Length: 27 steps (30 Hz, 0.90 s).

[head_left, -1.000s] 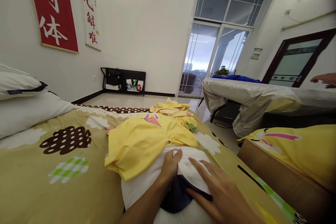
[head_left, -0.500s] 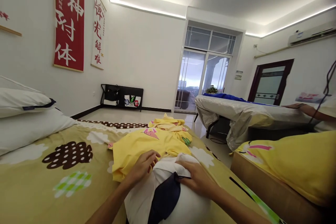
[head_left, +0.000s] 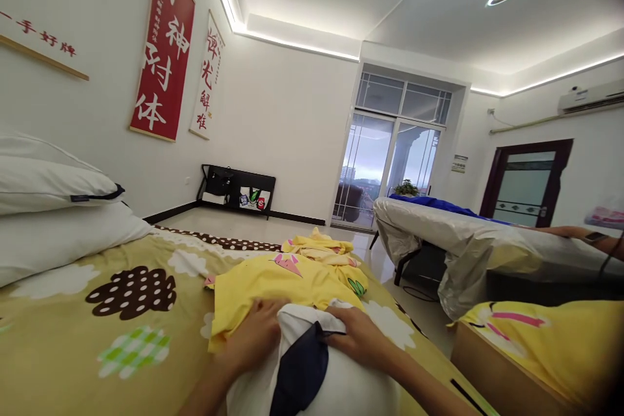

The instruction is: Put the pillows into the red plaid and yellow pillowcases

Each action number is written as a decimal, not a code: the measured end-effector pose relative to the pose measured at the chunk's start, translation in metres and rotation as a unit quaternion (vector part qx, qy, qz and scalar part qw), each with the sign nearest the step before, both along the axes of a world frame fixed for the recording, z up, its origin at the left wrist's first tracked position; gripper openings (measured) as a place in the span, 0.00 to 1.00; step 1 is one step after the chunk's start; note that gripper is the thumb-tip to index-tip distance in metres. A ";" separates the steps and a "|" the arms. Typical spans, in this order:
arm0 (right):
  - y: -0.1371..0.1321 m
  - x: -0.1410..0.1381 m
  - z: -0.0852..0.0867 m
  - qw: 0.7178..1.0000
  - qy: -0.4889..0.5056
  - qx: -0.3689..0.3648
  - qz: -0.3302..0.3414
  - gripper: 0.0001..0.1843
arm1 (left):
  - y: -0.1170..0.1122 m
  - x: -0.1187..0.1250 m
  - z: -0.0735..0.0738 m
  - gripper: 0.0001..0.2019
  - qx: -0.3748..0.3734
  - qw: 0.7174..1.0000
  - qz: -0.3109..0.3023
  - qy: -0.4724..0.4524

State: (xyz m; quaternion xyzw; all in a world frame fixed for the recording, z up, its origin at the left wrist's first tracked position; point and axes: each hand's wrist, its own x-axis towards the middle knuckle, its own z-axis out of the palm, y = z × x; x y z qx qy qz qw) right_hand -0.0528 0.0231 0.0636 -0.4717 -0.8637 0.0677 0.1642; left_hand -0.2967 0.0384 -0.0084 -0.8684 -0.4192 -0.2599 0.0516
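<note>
A white pillow (head_left: pixel 358 385) with a navy patch (head_left: pixel 303 367) lies close in front of me at the bottom of the view. My right hand (head_left: pixel 358 336) is closed on the pillow's top edge, thumb beside the dark piping. On the pillow's left side is my left hand (head_left: pixel 256 333), smeared by motion. Its fingers are bent near the white edge, and whether they grip it I cannot make out. Just beyond both hands, a yellow pillowcase (head_left: pixel 253 286) with a pink print is spread on the patterned bed sheet (head_left: pixel 53 344).
White pillows (head_left: pixel 58 231) are stacked at the left. More yellow cloth (head_left: pixel 319 244) lies bunched farther up the bed. At right, yellow fabric (head_left: pixel 580 331) covers a cardboard box (head_left: pixel 492 364). Behind it stands a plastic-covered table (head_left: pixel 453 224), with another person's arm (head_left: pixel 560 232) on it.
My left hand has shifted slightly down and left, its fingers now blurred. My right hand keeps its hold on the pillow's edge. The camera view has tilted up and turned left.
</note>
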 end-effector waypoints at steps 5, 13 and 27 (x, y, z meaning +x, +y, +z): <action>0.003 -0.027 0.010 0.999 -0.046 -0.003 0.010 0.16 | 0.006 -0.041 0.007 0.11 -0.070 0.994 0.082 -0.001; -0.009 -0.027 -0.012 0.997 -0.072 -0.009 0.026 0.19 | 0.026 -0.062 0.051 0.17 -0.085 0.995 0.031 -0.051; -0.006 -0.018 -0.019 0.999 -0.030 -0.014 0.011 0.17 | 0.053 0.010 0.031 0.13 0.166 0.967 0.129 0.147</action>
